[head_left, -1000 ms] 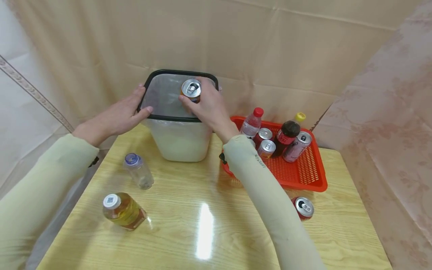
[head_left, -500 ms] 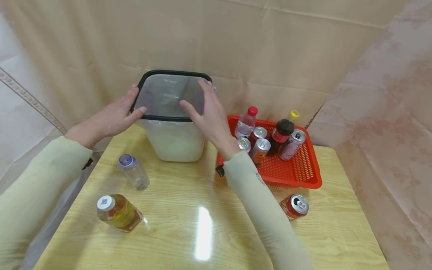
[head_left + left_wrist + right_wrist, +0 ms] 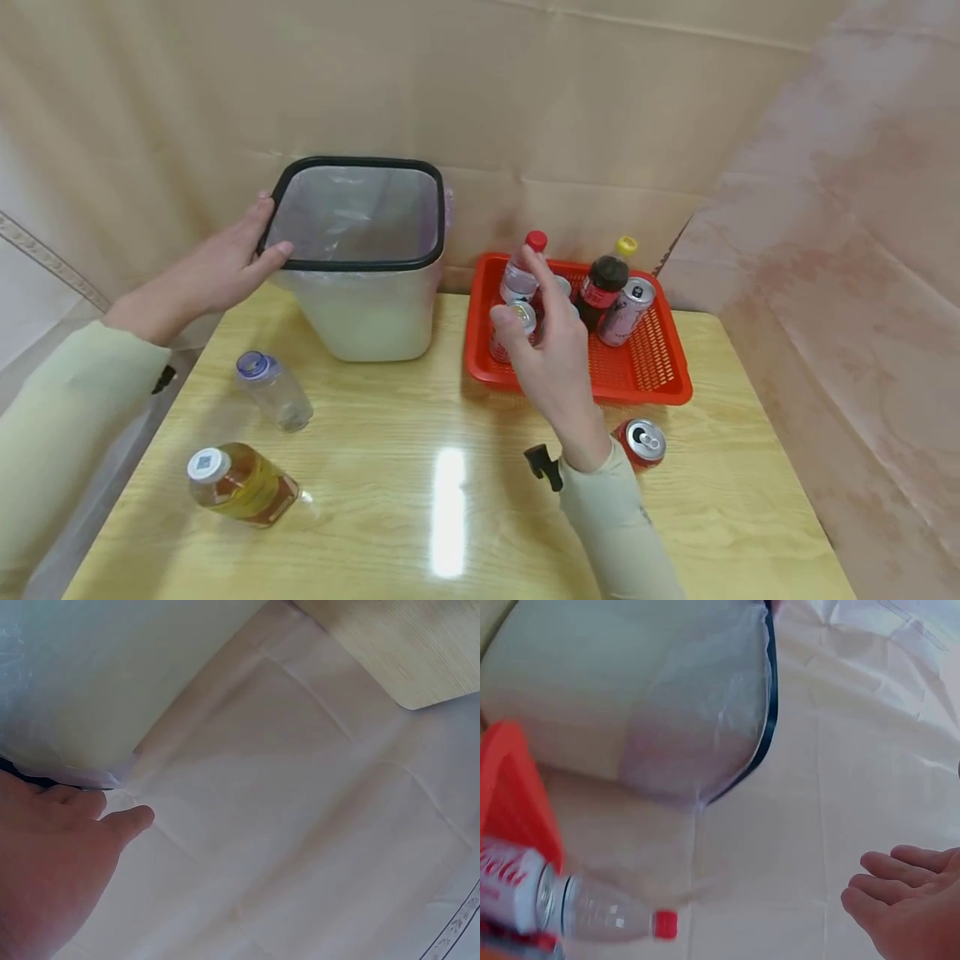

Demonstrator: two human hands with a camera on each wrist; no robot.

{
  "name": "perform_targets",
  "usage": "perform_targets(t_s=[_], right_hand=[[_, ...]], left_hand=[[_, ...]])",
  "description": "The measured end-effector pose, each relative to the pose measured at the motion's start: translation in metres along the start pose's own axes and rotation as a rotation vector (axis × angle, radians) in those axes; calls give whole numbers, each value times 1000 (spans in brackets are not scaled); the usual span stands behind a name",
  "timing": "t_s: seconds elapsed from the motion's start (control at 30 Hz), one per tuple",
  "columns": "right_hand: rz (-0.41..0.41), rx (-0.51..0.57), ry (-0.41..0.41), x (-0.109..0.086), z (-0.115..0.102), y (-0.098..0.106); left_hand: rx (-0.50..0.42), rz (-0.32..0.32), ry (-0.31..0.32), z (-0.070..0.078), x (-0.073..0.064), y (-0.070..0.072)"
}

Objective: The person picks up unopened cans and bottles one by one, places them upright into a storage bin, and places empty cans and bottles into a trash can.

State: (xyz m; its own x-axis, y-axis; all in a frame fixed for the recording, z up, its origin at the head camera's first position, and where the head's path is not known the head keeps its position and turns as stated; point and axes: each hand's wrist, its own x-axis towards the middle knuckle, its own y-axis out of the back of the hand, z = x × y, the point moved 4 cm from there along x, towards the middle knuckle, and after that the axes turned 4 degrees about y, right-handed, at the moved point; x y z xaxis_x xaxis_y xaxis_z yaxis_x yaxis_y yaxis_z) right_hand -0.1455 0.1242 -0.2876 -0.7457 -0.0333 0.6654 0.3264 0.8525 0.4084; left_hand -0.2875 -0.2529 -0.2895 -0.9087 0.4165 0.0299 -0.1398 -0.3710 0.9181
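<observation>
My left hand (image 3: 213,271) holds the left corner of a lined trash bin (image 3: 363,317), thumb over the black rim. In the left wrist view its fingers bend at that rim. My right hand (image 3: 558,367), empty with fingers spread, is over the front left part of a red plastic basket (image 3: 678,387). Close to its thumb stands a drink can (image 3: 516,332). A red-capped water bottle (image 3: 517,279) is behind the fingers. Also in the basket are a yellow-capped cola bottle (image 3: 600,292) and a pink can (image 3: 627,312); the right hand partly hides other cans.
A red can (image 3: 643,443) stands on the wooden table (image 3: 375,533) in front of the basket. At left are a clear bottle with a purple neck (image 3: 276,393) and a white-capped bottle of amber drink (image 3: 247,487). Cloth hangs behind the table.
My right hand has let go of an orange can over the bin and moved right to the basket. The can is out of sight. My left hand stays at the bin's rim.
</observation>
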Motion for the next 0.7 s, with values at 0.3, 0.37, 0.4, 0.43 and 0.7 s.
perform_targets(t_s=[0.3, 0.37, 0.4, 0.43, 0.7], right_hand=[[-22, -115, -25, -35, 21, 39], [-21, -138, -26, -41, 29, 51], [-20, -151, -29, -45, 33, 58], [-19, -160, -36, -48, 38, 65], [-73, -229, -245, -85, 78, 108]], left_hand=[[2, 26, 32, -7, -15, 1], [5, 25, 35, -7, -16, 1], [8, 26, 34, -6, -15, 1], [13, 25, 33, -5, -15, 1], [11, -2, 24, 1, -11, 0]])
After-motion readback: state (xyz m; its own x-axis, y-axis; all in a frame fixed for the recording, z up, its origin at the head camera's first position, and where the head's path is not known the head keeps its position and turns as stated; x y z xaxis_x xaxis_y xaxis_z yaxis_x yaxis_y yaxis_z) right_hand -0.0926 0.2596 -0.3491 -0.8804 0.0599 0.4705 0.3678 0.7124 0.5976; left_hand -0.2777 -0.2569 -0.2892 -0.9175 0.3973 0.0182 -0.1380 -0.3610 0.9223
